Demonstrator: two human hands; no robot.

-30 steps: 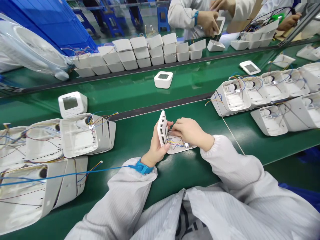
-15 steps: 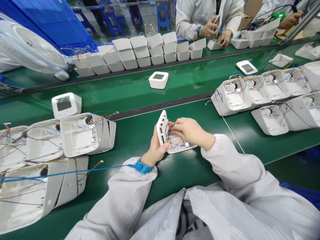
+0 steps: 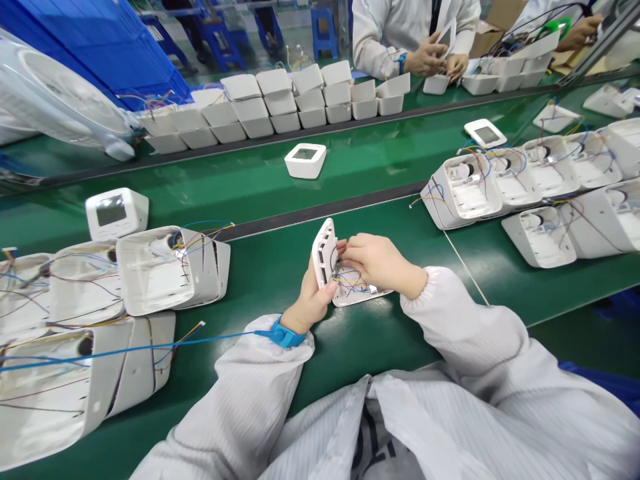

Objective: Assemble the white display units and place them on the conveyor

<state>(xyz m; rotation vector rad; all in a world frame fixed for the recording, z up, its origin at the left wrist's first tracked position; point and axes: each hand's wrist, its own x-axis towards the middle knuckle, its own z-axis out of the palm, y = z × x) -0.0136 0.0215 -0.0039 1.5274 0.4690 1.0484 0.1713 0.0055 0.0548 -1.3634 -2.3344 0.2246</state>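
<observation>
My left hand (image 3: 313, 300) is closed around a white plastic cover (image 3: 325, 252), which stands on edge with its slotted inner side facing right. Beside it a white housing (image 3: 356, 297) lies on the green bench, with thin coloured wires (image 3: 350, 283) inside. Bent over this housing, my right hand (image 3: 377, 261) has its fingers pinched together near the cover's inner side. What the pinch holds is hidden by the fingers. A blue wrist strap (image 3: 285, 332) with a blue cord is on my left wrist.
Wired white housings (image 3: 155, 270) are stacked at left, and more housings (image 3: 467, 187) at right. Along the belt (image 3: 240, 180) sit white units with screens (image 3: 305, 161). Past it, a co-worker's hands (image 3: 430, 60) hold a white part. A fan (image 3: 60, 93) stands at far left.
The screen units on the belt have shifted left. Across the belt, the co-worker's hands have moved slightly with their white part. My own hands have hardly moved.
</observation>
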